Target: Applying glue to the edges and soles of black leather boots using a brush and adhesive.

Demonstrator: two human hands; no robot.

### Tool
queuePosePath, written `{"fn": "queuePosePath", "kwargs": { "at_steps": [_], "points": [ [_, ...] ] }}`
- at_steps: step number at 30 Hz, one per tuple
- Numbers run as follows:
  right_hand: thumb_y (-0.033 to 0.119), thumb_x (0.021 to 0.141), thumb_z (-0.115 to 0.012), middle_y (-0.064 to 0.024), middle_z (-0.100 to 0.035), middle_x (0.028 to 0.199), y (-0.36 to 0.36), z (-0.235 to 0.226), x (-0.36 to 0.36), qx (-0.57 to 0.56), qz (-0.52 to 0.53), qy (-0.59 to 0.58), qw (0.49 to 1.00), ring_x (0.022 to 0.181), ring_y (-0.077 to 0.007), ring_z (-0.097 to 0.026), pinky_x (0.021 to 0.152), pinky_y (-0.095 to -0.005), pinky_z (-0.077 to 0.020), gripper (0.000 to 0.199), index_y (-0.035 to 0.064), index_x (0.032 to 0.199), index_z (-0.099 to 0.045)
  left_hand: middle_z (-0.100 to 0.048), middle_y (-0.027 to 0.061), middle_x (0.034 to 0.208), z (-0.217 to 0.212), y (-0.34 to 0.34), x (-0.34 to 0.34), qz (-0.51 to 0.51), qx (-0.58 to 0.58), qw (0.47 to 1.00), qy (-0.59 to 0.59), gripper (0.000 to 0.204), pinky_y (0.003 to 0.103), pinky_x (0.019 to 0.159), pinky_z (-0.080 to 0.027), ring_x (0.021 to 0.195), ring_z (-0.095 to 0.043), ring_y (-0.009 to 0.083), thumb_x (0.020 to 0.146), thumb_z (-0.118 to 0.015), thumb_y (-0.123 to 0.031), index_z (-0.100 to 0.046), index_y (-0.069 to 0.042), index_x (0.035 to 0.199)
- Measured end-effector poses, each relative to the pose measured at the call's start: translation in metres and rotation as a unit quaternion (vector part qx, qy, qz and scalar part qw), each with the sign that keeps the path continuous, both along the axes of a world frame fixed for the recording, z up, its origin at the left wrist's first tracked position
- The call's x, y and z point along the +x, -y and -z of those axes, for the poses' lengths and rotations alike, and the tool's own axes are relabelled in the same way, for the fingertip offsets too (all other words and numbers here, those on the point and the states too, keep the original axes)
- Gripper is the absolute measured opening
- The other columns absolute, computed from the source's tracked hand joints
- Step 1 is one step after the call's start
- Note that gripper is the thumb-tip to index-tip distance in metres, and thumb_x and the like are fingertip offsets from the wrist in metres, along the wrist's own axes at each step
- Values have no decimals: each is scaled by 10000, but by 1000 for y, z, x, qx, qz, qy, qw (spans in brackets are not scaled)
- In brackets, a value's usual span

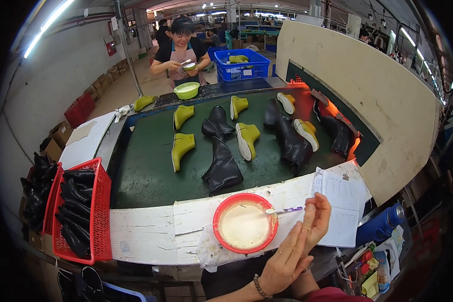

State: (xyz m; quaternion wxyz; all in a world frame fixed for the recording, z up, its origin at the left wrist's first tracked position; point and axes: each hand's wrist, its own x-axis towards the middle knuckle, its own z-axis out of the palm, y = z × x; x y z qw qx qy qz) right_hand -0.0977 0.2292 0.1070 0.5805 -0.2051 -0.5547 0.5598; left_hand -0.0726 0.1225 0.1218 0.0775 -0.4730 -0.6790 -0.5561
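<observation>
Left hand: your left hand (286, 257) has its fingers straight and together, pressed against the right hand; whether anything sits between them, you cannot tell.
Right hand: your right hand (318, 217) has bent fingers, the tips drawn close beside the brush's handle end; contact is unclear.
Bowl: the red bowl (217, 221) of cream liquid stands left of your hands on the white ledge (141, 226), near its front edge, with a cloth (206, 251) underneath.
Brush: the brush (285, 210) leans over your bowl's right rim, handle pointing right.
Room leftward: your widest ledge gap runs from the bowl to the red crate (104, 211).
Room rightward: tight; papers (345, 201) lie beside your right hand, with a blue bottle (382, 225) beyond.
Belt: the green belt (146, 181) begins past your ledge; its near-left corner gives room before the nearest black boot upper (222, 168).
</observation>
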Motion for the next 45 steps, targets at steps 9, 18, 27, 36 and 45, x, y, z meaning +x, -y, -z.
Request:
{"fn": "queuePosePath", "kwargs": {
  "at_steps": [9, 18, 27, 36, 45],
  "points": [
    [18, 862, -643, -135, -650, 1049, 17, -12, 2, 168, -48, 134, 975, 994, -271, -613, 869, -362, -501, 312, -19, 1171, -625, -484, 299, 1480, -6, -4, -31, -45, -99, 993, -52, 701, 440, 1069, -490, 1343, -530, 420, 917, -749, -342, -507, 104, 1400],
    [120, 850, -639, -150, -654, 1085, -2, -18, 12, 279, -1, 187, 942, 1023, -330, -583, 876, -407, -484, 335, 0, 1163, -655, -577, 228, 1413, -6, -7, -24, -73, -114, 986, -94, 616, 380, 988, -538, 1215, -634, 342, 921, -734, -392, -600, 76, 1297],
    [9, 833, -663, -141, -671, 1050, -24, -5, 4, 277, 22, 243, 929, 970, -280, -617, 858, -381, -488, 293, -2, 1127, -665, -586, 202, 1418, -1, 3, -1, -106, -162, 971, -137, 516, 344, 980, -543, 1186, -660, 291, 951, -709, -285, -603, 54, 1326],
    [79, 959, -685, -83, -608, 720, -86, 54, 10, 146, 67, 202, 966, 762, -203, -526, 699, -341, -438, 193, -9, 790, -654, -734, 139, 1121, -49, 36, -28, 133, 54, 983, 115, 246, 375, 855, -587, 1026, -714, 298, 886, -755, -119, -734, -57, 1124],
    [205, 1076, -546, -20, -583, 742, -109, 152, 11, 48, 50, 234, 970, 694, -85, -440, 626, -273, -377, 354, -33, 822, -611, -714, 156, 833, -132, 42, -73, 470, 231, 775, 353, 298, 415, 773, -507, 785, -638, 274, 932, -766, -254, -743, 29, 839]
  ]
}}
